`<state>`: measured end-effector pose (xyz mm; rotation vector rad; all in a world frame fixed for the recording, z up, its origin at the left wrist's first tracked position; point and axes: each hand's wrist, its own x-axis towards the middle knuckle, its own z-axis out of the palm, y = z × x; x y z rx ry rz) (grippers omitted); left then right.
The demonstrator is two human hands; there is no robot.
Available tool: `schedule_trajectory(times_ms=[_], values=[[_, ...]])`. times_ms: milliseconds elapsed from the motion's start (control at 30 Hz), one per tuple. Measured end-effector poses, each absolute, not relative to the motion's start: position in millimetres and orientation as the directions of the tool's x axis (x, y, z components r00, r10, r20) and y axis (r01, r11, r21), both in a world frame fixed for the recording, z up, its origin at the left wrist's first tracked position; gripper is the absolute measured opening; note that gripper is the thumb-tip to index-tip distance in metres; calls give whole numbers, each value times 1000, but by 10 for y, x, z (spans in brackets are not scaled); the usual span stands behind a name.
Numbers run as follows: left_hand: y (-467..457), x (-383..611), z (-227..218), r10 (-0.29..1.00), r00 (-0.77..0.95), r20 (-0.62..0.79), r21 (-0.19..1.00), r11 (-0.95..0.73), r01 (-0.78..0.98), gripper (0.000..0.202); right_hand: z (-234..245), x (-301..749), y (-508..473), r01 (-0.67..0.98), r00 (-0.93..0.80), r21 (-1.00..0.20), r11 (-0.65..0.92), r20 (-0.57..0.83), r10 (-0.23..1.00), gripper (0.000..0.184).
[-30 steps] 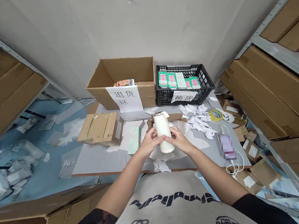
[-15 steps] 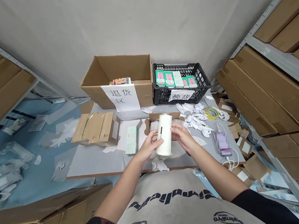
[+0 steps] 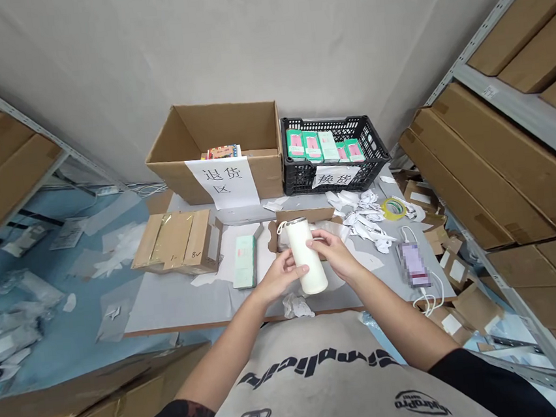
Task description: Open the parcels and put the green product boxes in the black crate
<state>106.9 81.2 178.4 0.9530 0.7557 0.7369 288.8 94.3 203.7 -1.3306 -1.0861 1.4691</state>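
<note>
Head camera faces forward-down, close over left hand [image 3: 279, 278] and right hand [image 3: 338, 259].

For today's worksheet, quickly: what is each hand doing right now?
Left hand: closed around the white bottle.
Right hand: gripping the same bottle's side.

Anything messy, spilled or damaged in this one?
Crumpled paper scraps litter the table right of the white bottle; plastic bags are strewn over the blue floor at left. The bottle, held by the left hand and right hand, looks undamaged.
</note>
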Motion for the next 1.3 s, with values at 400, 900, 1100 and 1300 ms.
schedule_trajectory(times_ms=[400,900,1100,1300], values=[[882,1017,1823,870,450,-199,926,318,-204,53,2017,2843,894,-164,-8,-957,-239,-241,971,42],[876,1066,1709,886,389,-254,917,348,-195,57,1925,2896,861,-186,-144,-939,-289,-265,953,36],[760,1147,1689,976,197,-90,995,97,-23,61,1926,2782,849,-112,1,-960,-255,-257,967,60],[715,949,1675,936,341,-90,992,117,-58,52,1973,2695,820,-173,-68,-945,-278,-271,960,54]])
